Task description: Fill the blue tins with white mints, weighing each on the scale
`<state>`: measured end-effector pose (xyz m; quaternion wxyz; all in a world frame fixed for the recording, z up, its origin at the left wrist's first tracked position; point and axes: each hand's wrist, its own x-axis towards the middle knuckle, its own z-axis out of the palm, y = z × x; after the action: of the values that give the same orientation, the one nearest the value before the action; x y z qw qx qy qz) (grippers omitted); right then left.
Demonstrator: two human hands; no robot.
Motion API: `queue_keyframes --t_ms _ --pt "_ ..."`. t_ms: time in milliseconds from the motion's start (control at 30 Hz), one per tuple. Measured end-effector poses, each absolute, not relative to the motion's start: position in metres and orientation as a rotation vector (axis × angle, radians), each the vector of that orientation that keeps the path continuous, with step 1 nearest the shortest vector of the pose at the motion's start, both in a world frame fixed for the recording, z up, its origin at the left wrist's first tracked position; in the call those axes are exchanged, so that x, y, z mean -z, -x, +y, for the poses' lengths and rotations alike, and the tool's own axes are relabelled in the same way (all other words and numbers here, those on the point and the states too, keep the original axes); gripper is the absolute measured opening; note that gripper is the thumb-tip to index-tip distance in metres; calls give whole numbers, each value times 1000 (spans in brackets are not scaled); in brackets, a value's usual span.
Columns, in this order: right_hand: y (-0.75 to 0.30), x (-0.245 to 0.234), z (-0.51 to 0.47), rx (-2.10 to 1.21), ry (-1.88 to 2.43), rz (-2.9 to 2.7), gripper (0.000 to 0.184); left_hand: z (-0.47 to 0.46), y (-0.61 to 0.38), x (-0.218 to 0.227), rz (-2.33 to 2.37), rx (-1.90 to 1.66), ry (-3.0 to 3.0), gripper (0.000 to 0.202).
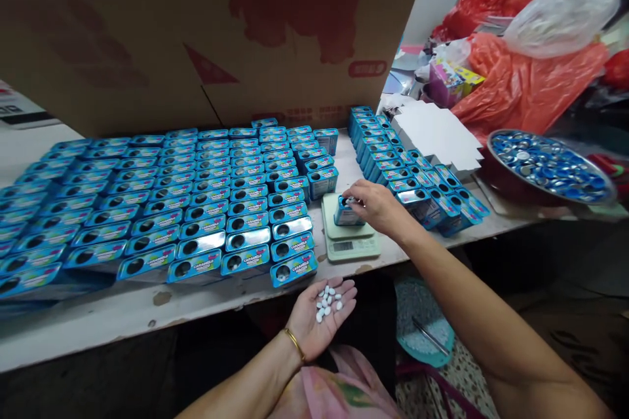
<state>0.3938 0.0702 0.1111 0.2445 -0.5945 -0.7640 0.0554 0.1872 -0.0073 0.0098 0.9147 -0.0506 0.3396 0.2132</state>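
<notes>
Palm up above my lap, my left hand (322, 317) bears several white oval candies (327, 301) in its slightly cupped palm. My right hand (376, 204) reaches over a small blue tin (348, 215), its fingers pinched together at the tin's top; what they pinch is too small to make out. That tin stands upright on a pale green kitchen scale (333, 230), whose display faces me. To the left, rows of blue tins (206, 209) with round openings stand close together on the table, white candies visible inside some nearer ones.
More blue tins (388, 150) stand right of the scale. Beyond them are a white cardboard piece (435, 134) and a bowl of blue and silver caps (491, 173). A large carton (162, 26) rises behind. Below the table sits a turquoise basin (417, 301) with white pieces and a metal scoop.
</notes>
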Motion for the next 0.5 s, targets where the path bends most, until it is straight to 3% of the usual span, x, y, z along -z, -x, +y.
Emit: queue_keyframes --t_ms 233,400,500 --pt "-394 -124 47 -152 1561 -1952 20 -4 -187 -10 677 -412 100 27" --pt "-342 -93 -26 -477 1490 -2133 19 -4 -190 -6 554 -402 133 21" --pt "-313 -58 -59 -480 1678 -2253 39 -7 -192 -2 502 -387 214 19"
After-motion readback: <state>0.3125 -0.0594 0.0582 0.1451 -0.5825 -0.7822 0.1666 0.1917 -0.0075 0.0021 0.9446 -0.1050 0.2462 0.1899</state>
